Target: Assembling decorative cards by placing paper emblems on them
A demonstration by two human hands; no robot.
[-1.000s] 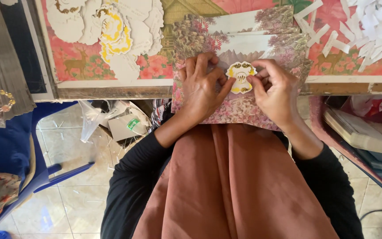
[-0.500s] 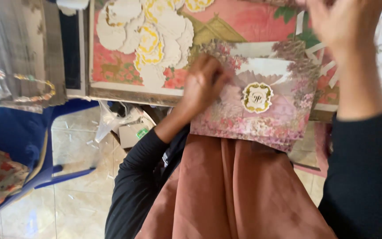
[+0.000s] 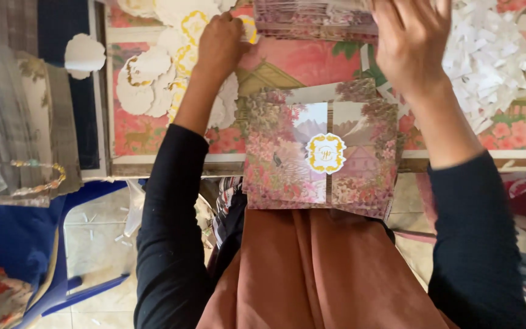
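Overhead, from the head view, both arms stretch forward across the table. The left hand curls its fingers over the scalloped white-and-gold stickers, near the left end of a stack of floral cards at the table's far edge. The right hand grips that stack's right end, fingers folded over it. A sealed floral card with a round gold seal lies untouched, overhanging the near table edge onto the lap. White paper scraps crowd the right; bare pink tabletop lies between hands and card.
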